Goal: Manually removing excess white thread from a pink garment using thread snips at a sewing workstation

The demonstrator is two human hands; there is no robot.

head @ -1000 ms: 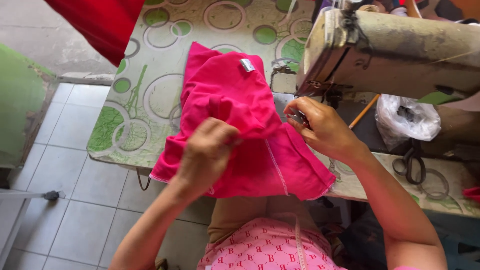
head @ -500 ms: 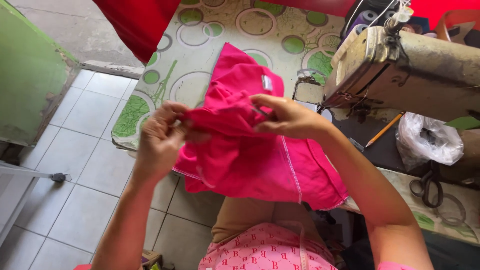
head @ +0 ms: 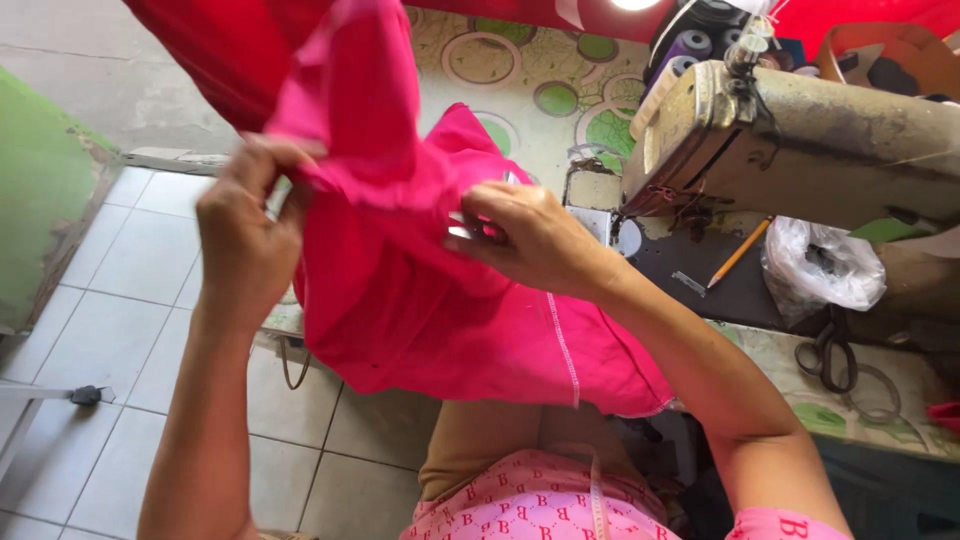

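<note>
The pink garment (head: 420, 300) hangs lifted above the table's edge, at ten o'clock from the sewing machine (head: 800, 140). The left hand (head: 245, 240), forearm rising from six o'clock, pinches its upper fold shut. The right hand (head: 530, 240), arm entering from five o'clock, grips the cloth's middle with curled fingers.

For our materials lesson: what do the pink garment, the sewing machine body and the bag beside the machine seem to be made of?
Pink garment: soft woven or knit cloth, matte; it folds and drapes from the left hand and right hand, with a stitched seam.
Sewing machine body: probably painted metal, worn and grimy.
Bag: thin translucent plastic, crinkled and glossy.
</note>
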